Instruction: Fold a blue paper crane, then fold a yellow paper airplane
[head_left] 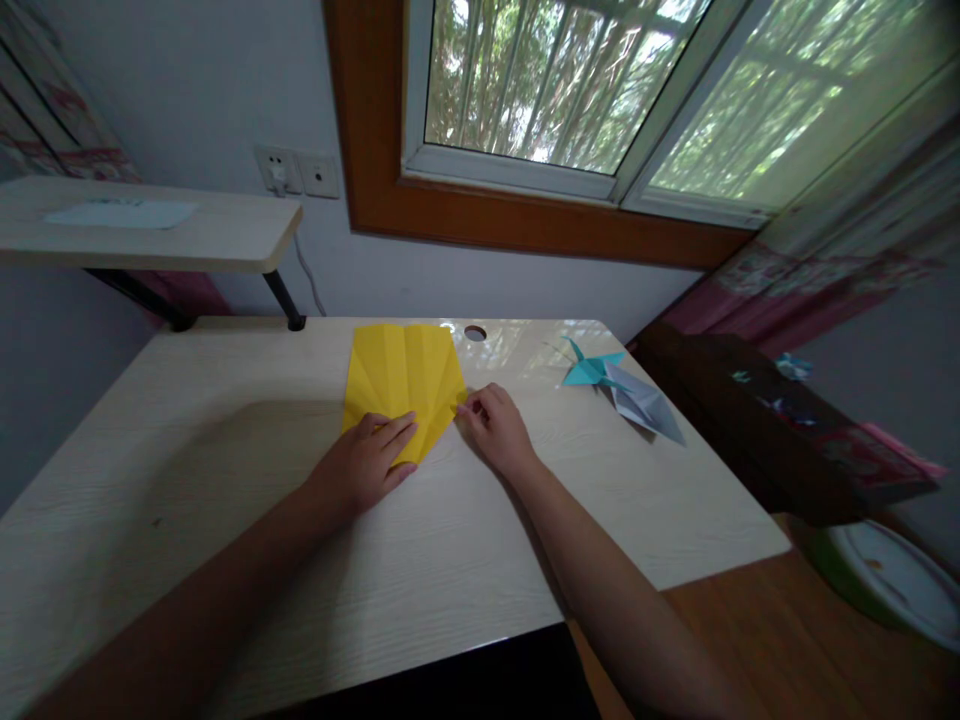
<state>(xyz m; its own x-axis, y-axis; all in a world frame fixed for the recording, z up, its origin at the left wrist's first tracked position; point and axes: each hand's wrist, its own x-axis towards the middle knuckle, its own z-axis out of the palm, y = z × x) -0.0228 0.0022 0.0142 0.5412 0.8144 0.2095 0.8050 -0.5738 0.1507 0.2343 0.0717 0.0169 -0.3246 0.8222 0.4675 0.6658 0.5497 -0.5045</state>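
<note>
A sheet of yellow paper [405, 370] lies on the pale wooden table, marked by several creases that fan out from its near end. The near corners are folded in, so that end narrows. My left hand [371, 460] rests flat on the near left part of the paper, fingers stretched out and pressing it down. At the right edge, my right hand [491, 425] pinches the paper's corner between thumb and fingers. Part of the near left edge is hidden under my left hand.
On the table's right stand a teal folded paper crane [589, 370] and a grey-white folded paper piece [641, 400]. A raised shelf [232, 235] with a paper sheet is at the left. A cable hole [475, 333] lies behind the yellow paper. A dark cabinet [735, 400] is beyond the right edge.
</note>
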